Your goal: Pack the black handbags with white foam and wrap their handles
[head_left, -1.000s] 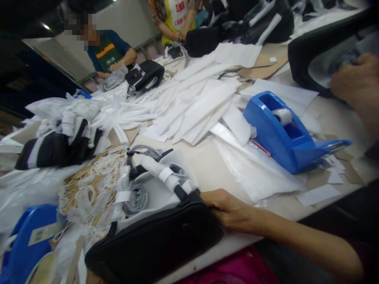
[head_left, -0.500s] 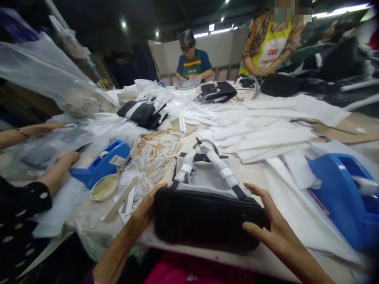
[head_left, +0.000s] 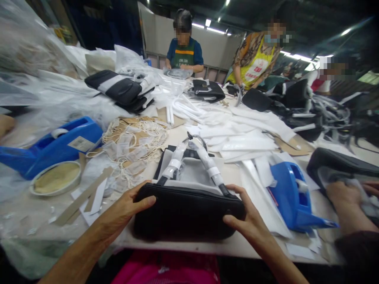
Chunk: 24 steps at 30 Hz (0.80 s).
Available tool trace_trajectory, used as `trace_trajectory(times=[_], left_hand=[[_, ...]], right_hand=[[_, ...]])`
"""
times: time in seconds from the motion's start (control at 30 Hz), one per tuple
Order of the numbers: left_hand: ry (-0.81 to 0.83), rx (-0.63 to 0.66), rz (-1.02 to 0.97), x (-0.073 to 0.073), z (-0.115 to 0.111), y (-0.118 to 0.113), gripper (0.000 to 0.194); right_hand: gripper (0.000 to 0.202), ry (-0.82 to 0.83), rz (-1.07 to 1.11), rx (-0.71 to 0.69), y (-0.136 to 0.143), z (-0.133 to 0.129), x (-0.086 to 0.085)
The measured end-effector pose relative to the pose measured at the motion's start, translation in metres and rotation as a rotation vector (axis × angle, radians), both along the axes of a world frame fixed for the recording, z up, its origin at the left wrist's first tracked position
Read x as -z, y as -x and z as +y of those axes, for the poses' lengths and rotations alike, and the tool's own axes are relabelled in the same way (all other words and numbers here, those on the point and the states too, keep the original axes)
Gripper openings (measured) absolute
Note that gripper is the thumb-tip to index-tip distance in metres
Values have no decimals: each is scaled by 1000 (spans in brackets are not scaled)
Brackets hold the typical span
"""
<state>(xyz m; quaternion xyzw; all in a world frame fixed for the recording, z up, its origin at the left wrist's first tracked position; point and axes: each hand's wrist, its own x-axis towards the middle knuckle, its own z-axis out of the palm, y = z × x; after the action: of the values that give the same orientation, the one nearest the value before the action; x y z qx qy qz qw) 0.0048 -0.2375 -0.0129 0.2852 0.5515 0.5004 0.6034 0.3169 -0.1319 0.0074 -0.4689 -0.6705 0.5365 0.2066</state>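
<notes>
A black bag [head_left: 186, 215] lies at the table's near edge, its long dark base facing me. Two handles [head_left: 204, 157] wrapped in clear plastic and white bands extend away from me. My left hand [head_left: 130, 205] grips the bag's left end, thumb on the near face. At the right end my right hand [head_left: 242, 213] holds it the same way, thumb in front and fingers behind. Pale grey lining or padding [head_left: 194, 171] shows between the handles.
Blue tape dispensers stand left [head_left: 65, 144] and right [head_left: 291, 197]. Near the left one are a round dish [head_left: 56, 179] and tangled white strings [head_left: 133, 146]. White foam sheets [head_left: 245, 138] spread beyond. Another person's hands [head_left: 346, 195] work on a black bag at right.
The view has swung to the right, bringing another person's hands and bag in at the right. My left thumb has come onto the bag's near face.
</notes>
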Motion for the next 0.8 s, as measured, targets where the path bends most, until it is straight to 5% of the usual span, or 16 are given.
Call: trace_trajectory(times=[0.23, 0.37, 0.5, 0.8], left_hand=[[55, -91, -59, 2, 1, -6, 37], [106, -149, -82, -7, 2, -11, 41], [141, -169, -37, -12, 5, -14, 41], [208, -323, -89, 2, 8, -22, 51]], right_hand=[[62, -65, 105, 67, 3, 0, 3], [72, 74, 64, 53, 3, 1, 1], [62, 96, 23, 59, 1, 3, 0], [37, 76, -60, 109, 10, 10, 3]])
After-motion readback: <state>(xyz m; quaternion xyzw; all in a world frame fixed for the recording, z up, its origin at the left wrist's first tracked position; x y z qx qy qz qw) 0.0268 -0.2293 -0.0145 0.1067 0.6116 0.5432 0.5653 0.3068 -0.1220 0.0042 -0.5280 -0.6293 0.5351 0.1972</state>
